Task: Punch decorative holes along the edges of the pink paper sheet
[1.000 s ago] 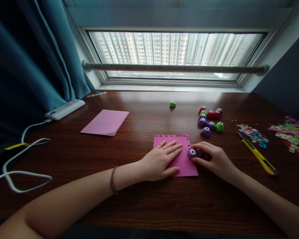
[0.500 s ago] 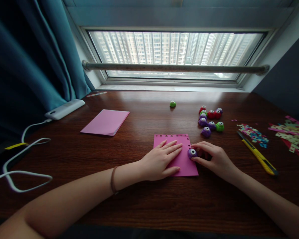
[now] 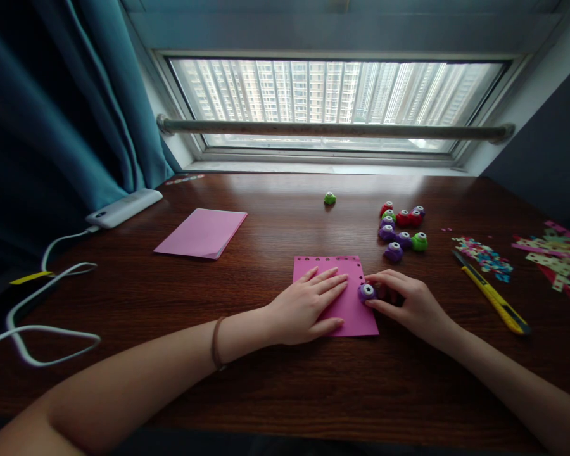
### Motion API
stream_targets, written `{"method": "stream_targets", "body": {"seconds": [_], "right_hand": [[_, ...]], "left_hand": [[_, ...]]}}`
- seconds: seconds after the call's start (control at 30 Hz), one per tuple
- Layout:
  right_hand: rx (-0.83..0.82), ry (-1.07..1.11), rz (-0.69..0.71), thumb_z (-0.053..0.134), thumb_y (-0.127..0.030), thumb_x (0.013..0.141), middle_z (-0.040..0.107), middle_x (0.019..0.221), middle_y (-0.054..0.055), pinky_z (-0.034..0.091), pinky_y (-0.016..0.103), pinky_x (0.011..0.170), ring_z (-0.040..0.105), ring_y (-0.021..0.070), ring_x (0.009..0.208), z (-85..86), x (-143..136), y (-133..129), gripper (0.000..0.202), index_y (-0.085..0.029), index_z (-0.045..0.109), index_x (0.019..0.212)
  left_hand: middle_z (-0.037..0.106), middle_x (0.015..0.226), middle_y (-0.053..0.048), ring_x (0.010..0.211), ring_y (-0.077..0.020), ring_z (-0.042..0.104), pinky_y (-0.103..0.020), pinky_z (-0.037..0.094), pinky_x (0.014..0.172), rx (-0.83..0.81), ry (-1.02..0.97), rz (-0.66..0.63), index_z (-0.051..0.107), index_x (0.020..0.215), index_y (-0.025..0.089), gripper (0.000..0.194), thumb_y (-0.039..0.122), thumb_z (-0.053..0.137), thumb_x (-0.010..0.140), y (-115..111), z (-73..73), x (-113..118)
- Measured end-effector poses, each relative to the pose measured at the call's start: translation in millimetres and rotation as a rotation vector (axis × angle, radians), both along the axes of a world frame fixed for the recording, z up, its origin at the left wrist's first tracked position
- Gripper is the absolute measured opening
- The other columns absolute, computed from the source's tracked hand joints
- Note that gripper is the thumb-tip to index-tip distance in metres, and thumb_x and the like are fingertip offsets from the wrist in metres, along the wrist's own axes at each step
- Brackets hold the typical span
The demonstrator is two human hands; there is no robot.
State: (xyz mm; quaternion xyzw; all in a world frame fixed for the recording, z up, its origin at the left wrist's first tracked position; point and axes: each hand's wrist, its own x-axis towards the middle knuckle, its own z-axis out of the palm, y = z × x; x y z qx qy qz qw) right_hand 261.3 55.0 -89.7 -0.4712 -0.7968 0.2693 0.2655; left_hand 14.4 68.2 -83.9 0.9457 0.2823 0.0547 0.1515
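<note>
My left hand point(image 3: 308, 306) lies flat with its fingers spread on a bright pink sheet point(image 3: 356, 316). Small punched shapes run along the sheet's top edge and down the upper part of its right edge. At that right edge sits a purple craft punch point(image 3: 367, 291) with a star on its round white top. The thumb and fingers of my right hand point(image 3: 406, 303) grip the punch from the right. The underside of the punch is hidden.
Several red, green and purple punches point(image 3: 403, 239) stand behind my right hand, a green one point(image 3: 329, 198) farther back. A yellow cutter point(image 3: 496, 301), confetti point(image 3: 484, 256) and paper strips point(image 3: 553, 256) lie right. Left are pink paper point(image 3: 202, 233), a white device point(image 3: 126, 208) and its cable point(image 3: 14, 316).
</note>
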Motion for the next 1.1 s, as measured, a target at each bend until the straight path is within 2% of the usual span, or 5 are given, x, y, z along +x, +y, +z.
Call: {"method": "stream_targets", "body": {"seconds": [1.1], "right_hand": [[0.011,-0.006,-0.006,0.061,-0.031,0.078,0.06,0.091,0.003,0.044,0.025,0.062,0.053,0.0124,0.071,1.1,-0.9,-0.6,0.028,-0.021,0.059,0.105]], "left_hand": [[0.024,0.145,-0.01,0.135,-0.0232,0.014,-0.043,0.012,0.111,0.001,-0.01,0.0,0.021,0.139,0.015,0.064,0.05,0.039,0.089,-0.2,-0.3,0.1]]}}
